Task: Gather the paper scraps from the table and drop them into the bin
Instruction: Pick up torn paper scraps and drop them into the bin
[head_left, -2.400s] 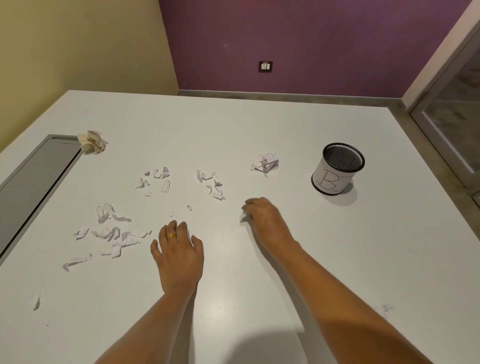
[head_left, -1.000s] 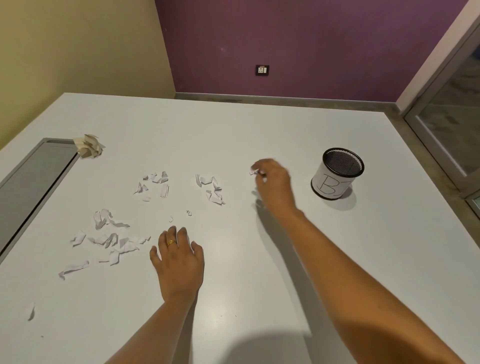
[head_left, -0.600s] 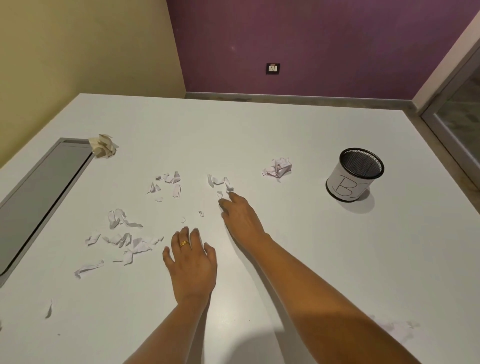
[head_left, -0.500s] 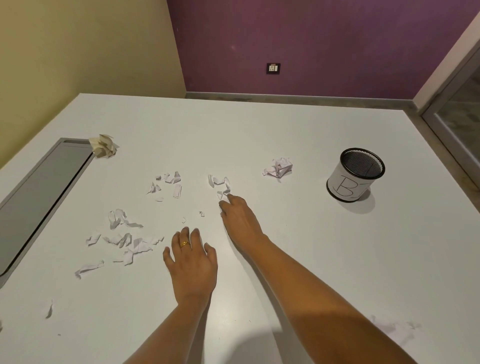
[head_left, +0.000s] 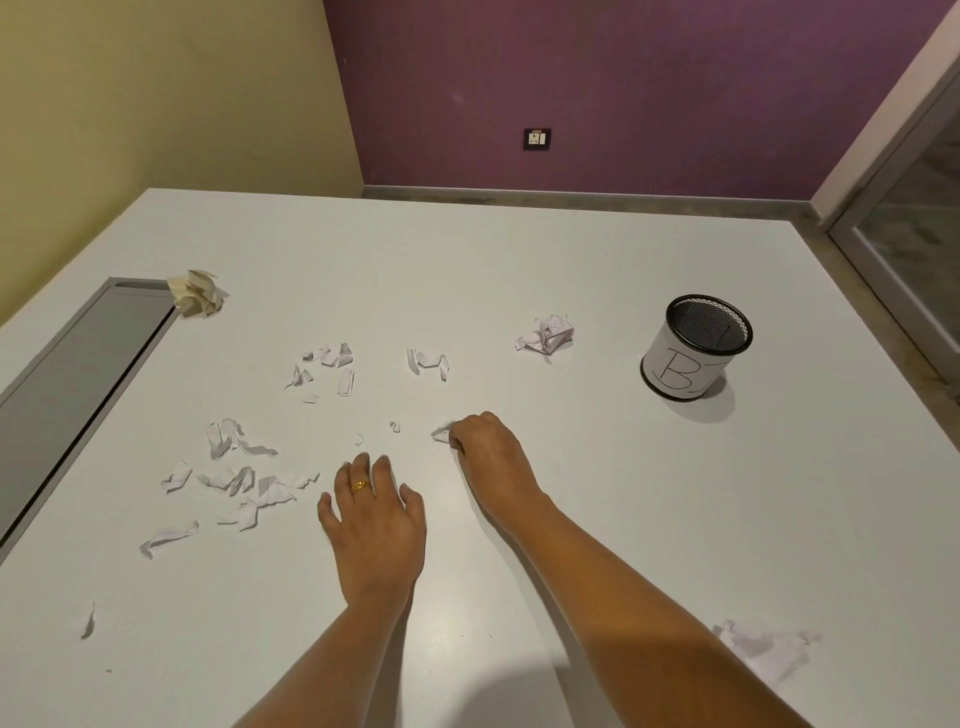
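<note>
Purple and yellow walls meet behind the white tabletop (head_left: 519, 270) we look down on. Our left hand (head_left: 376, 525) lies flat on it, fingers spread, holding nothing. Our right hand (head_left: 488, 457) is curled, its fingertips pinching a small scrap (head_left: 441, 432) against the surface. More torn scraps (head_left: 244, 478) lie scattered to the left, a crumpled white ball (head_left: 548, 335) sits farther back, and a beige wad (head_left: 197, 293) rests far left. We see the bin (head_left: 693, 348) upright at the right, well apart from both hands.
</note>
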